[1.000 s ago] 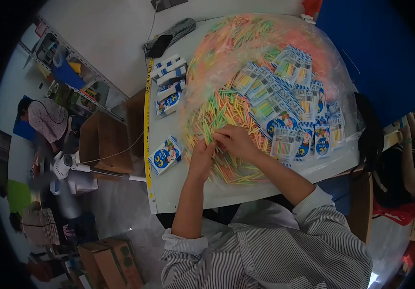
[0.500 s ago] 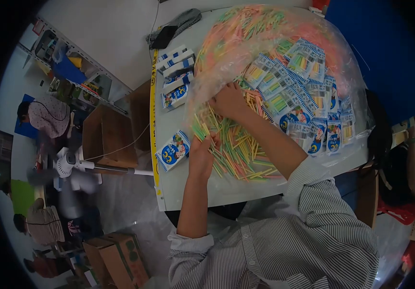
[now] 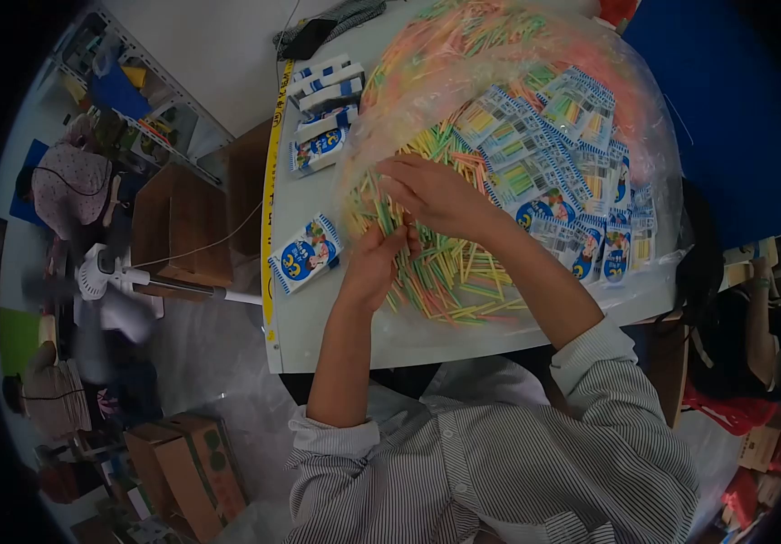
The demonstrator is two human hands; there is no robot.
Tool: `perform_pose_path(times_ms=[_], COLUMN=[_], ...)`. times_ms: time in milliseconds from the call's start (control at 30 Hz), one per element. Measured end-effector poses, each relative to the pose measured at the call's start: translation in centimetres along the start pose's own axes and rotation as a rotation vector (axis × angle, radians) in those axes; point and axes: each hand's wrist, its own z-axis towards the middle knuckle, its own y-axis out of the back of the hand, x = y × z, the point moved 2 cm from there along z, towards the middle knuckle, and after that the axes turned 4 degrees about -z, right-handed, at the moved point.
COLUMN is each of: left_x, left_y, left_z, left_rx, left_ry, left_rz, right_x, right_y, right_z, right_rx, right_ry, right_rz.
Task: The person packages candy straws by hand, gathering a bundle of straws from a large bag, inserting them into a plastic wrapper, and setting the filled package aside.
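Thin sticks (image 3: 458, 286) in green, yellow, orange and pink lie heaped at the mouth of a clear plastic bag. My left hand (image 3: 374, 265) is closed around a bunch of these coloured sticks, which points up and away from its fingers. My right hand (image 3: 440, 198) comes over from the right, its bent fingers gathered at the upper part of that bunch; the fingertips are partly hidden. Just left of my left hand lies a blue-and-white printed packet (image 3: 307, 254). To the right of my right hand, several filled packets (image 3: 544, 159) overlap on the bag.
More packets (image 3: 322, 150) stand stacked at the table's left, by a yellow tape strip (image 3: 271, 199). A phone (image 3: 309, 38) and grey cloth lie at the far edge. Beyond the left edge are a fan (image 3: 100, 270), cardboard boxes (image 3: 186, 476) and other people.
My right hand has moved from the heap toward my left hand and now meets the bunch of sticks. The view has shifted slightly, so the table appears further left and higher.
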Motion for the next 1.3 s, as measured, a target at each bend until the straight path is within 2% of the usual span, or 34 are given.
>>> perform_pose_path(times_ms=[33, 67, 133, 167, 233, 367, 433, 467, 533, 567, 633, 667, 733, 767, 833, 867, 933, 1067, 1133, 1167, 1200, 1233, 1267, 1300], left_x=[0.0, 0.0, 0.0, 0.0, 0.4, 0.4, -0.1, -0.4, -1.6, -1.9, -2.7, -2.7, -2.2, -1.6, -0.5, 0.2, 1.6, 1.7, 1.5, 1.4, 1.4, 1.6, 1.7, 2.0], left_y=[-0.3, -0.4, -0.3, 0.0, 0.5, 0.1, -0.7, -1.1, -1.6, -1.9, -2.3, -2.5, -2.6, -2.6, -2.5, -2.7, -2.8, -1.4, -1.4, -1.3, -1.8, -2.2, -2.2, -2.4], left_z=[-0.1, -0.1, -0.2, -0.2, 0.0, 0.4, 0.3, 0.3, 0.4, 0.4, 0.5, 0.8, 1.2, 1.2, 0.9, 0.6, -0.2, -1.5, -3.1, -4.2, -5.1, -5.8, -6.3, -6.8], left_rx=[-0.002, 0.003, 0.013, 0.011, 0.045, 0.120, 0.142, 0.140, -0.052, -0.052, -0.063, -0.062, -0.149, -0.150, -0.207, -0.204, -0.278, -0.242, -0.176, -0.195, -0.072, 0.057, 0.049, 0.097], left_ry=[0.013, 0.017, 0.060, 0.059, 0.138, 0.136, 0.123, 0.121, -0.066, -0.067, -0.256, -0.258, -0.442, -0.438, -0.489, -0.487, -0.433, -0.393, -0.049, -0.038, 0.104, 0.243, 0.253, 0.332], left_rz=[0.053, 0.056, 0.050, 0.049, -0.048, -0.176, -0.214, -0.215, -0.219, -0.219, -0.214, -0.213, -0.088, -0.086, 0.078, 0.080, 0.030, -0.219, -0.255, -0.270, -0.234, -0.198, -0.212, -0.247], right_x=[0.1, -0.1, -0.7, -0.6, -0.4, -0.4, 0.0, -0.2, -0.7, -0.5, 0.5, 1.4, 2.8, 3.2, 3.6, 3.9, 4.9, 5.5, 5.5, 5.4, 4.6, 3.9, 3.7, 4.0], right_y=[0.1, 0.1, -0.7, -0.6, -0.6, 0.4, 1.6, 1.0, 0.5, 0.0, -0.6, -1.0, -2.4, -2.8, -3.7, -3.8, -3.7, -4.0, -2.4, -1.6, -1.0, -0.8, -0.7, -0.4], right_z=[0.1, -0.1, -0.3, -0.5, -0.8, -0.7, -1.1, -1.4, -1.9, -2.4, -4.0, -4.4, -5.2, -5.3, -5.6, -5.8, -5.8, -6.9, -7.8, -8.1, -8.4, -8.4, -8.4, -8.3], right_rx=[-0.207, -0.212, 0.203, 0.204, 0.224, 0.299, 0.416, 0.419, -0.201, -0.201, -0.441, -0.441, -0.652, -0.654, -0.721, -0.726, -0.537, -0.428, -0.476, -0.343, -0.327, -0.122, 0.081, 0.167], right_ry=[0.154, 0.149, -0.110, -0.109, -0.227, -0.252, -0.454, -0.453, -0.246, -0.244, -0.473, -0.471, -0.751, -0.755, -0.850, -0.848, -0.518, -0.650, -0.489, -0.498, -0.516, -0.419, -0.318, -0.342], right_rz=[0.195, 0.194, 0.398, 0.398, 0.648, 0.545, 0.675, 0.674, 0.662, 0.662, 0.951, 0.952, 1.398, 1.401, 1.793, 1.794, 1.920, 1.795, 0.836, 0.947, 0.950, 0.989, 1.025, 1.018])
